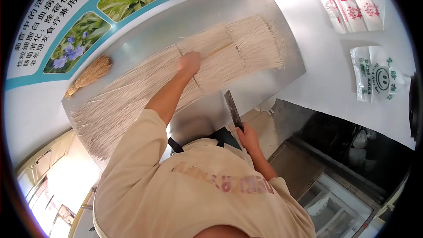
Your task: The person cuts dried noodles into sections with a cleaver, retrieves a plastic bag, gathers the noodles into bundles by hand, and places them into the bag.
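A wide layer of long, thin, pale dried noodles (pixel 128 88) lies across a metal sheet (pixel 260 6). My left hand (pixel 190 63) is closed and pressed down on the middle of the noodles. A thin, dark, straight rod (pixel 197 82) runs crosswise under that hand and shows on both sides of it; its grip on the rod is partly hidden. To the right, a slim yellowish stick (pixel 220 49) lies along the noodles. Near the sheet's front edge, my right hand (pixel 248 135) is wrapped round the handle of a long-bladed knife (pixel 232 108), its blade pointing up and away from me.
A straw hand brush (pixel 90 76) rests at the sheet's back left. Packs of plastic bags, one red-printed (pixel 350 2) and one green-printed (pixel 376 74), lie on the white table (pixel 317 88). A poster (pixel 83 13) stands behind. A dark, cluttered opening (pixel 335 136) is at lower right.
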Motion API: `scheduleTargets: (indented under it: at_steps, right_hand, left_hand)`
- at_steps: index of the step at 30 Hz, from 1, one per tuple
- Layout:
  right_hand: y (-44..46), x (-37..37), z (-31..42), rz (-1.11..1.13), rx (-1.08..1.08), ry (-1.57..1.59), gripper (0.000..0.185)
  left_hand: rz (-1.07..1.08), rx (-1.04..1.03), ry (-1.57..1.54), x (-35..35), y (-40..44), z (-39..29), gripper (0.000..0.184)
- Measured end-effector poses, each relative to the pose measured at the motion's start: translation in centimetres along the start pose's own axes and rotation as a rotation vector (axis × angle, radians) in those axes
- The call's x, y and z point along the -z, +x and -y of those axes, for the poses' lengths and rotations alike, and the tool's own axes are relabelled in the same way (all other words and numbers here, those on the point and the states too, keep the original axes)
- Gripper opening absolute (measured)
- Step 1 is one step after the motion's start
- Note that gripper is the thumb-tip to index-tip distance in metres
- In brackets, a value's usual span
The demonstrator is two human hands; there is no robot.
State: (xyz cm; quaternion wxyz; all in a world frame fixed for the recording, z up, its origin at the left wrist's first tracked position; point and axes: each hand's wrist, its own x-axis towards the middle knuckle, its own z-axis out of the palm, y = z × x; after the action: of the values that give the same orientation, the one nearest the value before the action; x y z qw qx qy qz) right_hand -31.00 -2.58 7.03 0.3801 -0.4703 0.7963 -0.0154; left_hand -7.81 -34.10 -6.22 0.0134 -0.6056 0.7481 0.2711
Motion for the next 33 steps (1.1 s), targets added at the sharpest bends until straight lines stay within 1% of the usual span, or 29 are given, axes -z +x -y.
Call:
scheduleTargets:
  at_steps: [4, 6, 7, 9, 10, 12, 13, 15, 16, 18, 21, 22, 23, 27, 31, 33]
  right_hand:
    - [0.8, -1.2, -0.7, 0.020, -0.044, 0.097, 0.034]
    - [1.6, -1.5, -0.6, 0.020, -0.039, 0.094, 0.036]
    - [1.9, -1.6, -0.4, 0.023, -0.035, 0.095, 0.036]
    - [3.1, -1.7, 0.1, -0.005, 0.016, 0.117, 0.039]
    - [4.3, -2.3, -0.5, 0.003, 0.018, 0.118, 0.039]
    - [7.4, -4.0, -1.2, -0.064, 0.164, 0.138, 0.037]
    - [8.2, -3.9, -0.1, -0.053, 0.174, 0.145, 0.037]
    - [9.2, -2.9, 2.2, -0.053, 0.155, 0.126, 0.039]
    - [9.5, -2.1, 3.5, -0.050, 0.154, 0.119, 0.039]
    - [9.4, -0.7, 5.5, 0.064, 0.070, 0.149, 0.038]
    - [9.5, -0.7, 5.2, 0.089, 0.101, 0.203, 0.037]
    - [9.4, -0.8, 4.7, 0.095, 0.109, 0.196, 0.037]
    - [9.3, -0.9, 4.4, 0.079, 0.142, 0.199, 0.036]
    - [9.9, -1.8, 2.7, 0.044, 0.230, 0.228, 0.035]
    - [9.9, -1.3, 2.7, 0.088, 0.203, 0.191, 0.036]
    - [9.9, -1.3, 2.6, 0.092, 0.222, 0.272, 0.034]
  left_hand:
    - [-0.001, 0.015, 0.005, 1.6, -1.1, 0.0, 0.015]
    - [0.047, -0.015, 0.060, 2.6, -1.6, -0.1, 0.023]
    - [0.045, -0.011, 0.063, 2.9, -2.0, 0.1, 0.023]
    - [-0.024, -0.081, 0.089, 3.4, -2.7, 0.6, 0.024]
    - [-0.021, -0.074, 0.091, 3.4, -3.1, 1.1, 0.024]
    - [-0.237, 0.027, -0.079, 3.8, -4.6, 3.4, 0.018]
    - [-0.240, 0.039, -0.068, 4.1, -5.8, 4.8, 0.018]
    - [-0.368, 0.130, -0.225, 4.4, -9.6, 7.5, 0.016]
    - [-0.352, 0.172, -0.210, 4.9, -11.6, 8.4, 0.016]
    - [-0.343, 0.225, -0.192, 5.2, -15.1, 10.2, 0.016]
    - [-0.337, 0.280, -0.132, 3.5, -18.0, 13.0, 0.015]
    - [-0.349, 0.255, -0.102, 2.8, -18.6, 13.5, 0.015]
    - [-0.362, 0.231, -0.073, 2.1, -19.1, 13.9, 0.014]
    - [-0.352, 0.255, -0.025, 2.0, -19.7, 13.1, 0.014]
    - [-0.353, 0.273, 0.010, 1.8, -19.5, 13.5, 0.013]
    - [-0.361, 0.273, 0.020, 1.5, -19.3, 13.6, 0.013]
